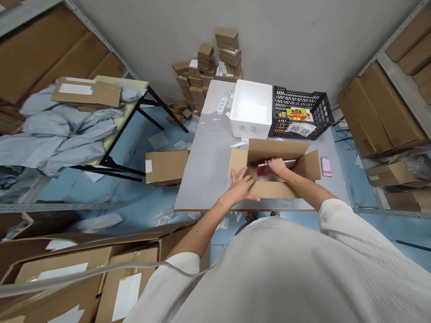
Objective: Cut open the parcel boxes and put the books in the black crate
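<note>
An open cardboard box [279,150] stands near the front edge of the grey table, its flaps folded outward. My left hand [239,186] rests on the box's near left corner, fingers spread over the flap and rim. Inside the box is my right hand [278,167], its fingers curled down beside a flat red-edged item [262,169]. A pale flat item [289,163] lies just beyond that hand. What the curled fingertips grip is hidden. To the right of the box, a small pink-and-white pack [326,166] lies on the table [205,179].
Behind the box stand a white foam bin [251,130] and a black plastic crate [279,132] with colourful packs inside. A power strip [222,106] lies at the back left. Grey parcels [67,121] cover a side table; cartons [168,167] sit on the floor.
</note>
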A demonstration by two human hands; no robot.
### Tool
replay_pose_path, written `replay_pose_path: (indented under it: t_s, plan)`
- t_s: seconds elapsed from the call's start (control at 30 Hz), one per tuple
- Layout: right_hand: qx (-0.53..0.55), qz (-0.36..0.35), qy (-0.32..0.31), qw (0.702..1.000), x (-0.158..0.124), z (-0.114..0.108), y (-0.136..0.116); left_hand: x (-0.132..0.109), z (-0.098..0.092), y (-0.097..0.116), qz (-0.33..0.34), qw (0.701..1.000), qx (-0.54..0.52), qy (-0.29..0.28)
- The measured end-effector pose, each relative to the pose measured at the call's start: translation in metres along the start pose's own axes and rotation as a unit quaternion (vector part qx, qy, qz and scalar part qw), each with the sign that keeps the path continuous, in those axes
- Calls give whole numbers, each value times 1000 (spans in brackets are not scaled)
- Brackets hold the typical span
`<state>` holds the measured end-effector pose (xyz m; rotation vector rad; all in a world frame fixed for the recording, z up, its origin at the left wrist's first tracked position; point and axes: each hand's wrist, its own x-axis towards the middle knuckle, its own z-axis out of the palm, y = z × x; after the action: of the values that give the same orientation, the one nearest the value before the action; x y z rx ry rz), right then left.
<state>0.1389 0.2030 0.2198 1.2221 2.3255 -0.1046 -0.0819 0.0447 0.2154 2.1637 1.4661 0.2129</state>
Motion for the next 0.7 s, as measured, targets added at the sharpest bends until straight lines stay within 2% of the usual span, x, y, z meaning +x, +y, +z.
replay_pose_path:
  t_s: [0.13,0.27,0.5,0.7]
  plan:
    - [6,-15,1,1000,-18,-4,5,4,0,4,-11,1000,24,6]
    - [6,-44,20,999,-36,-17,10,5,-2,6,-31,998,51,17]
    - [5,-69,93,993,-58,-59,27,-4,0,1,-77,993,73,48]
    - [17,-52,196,979,-70,-100,45,-5,-13,-22,-124,984,78,99]
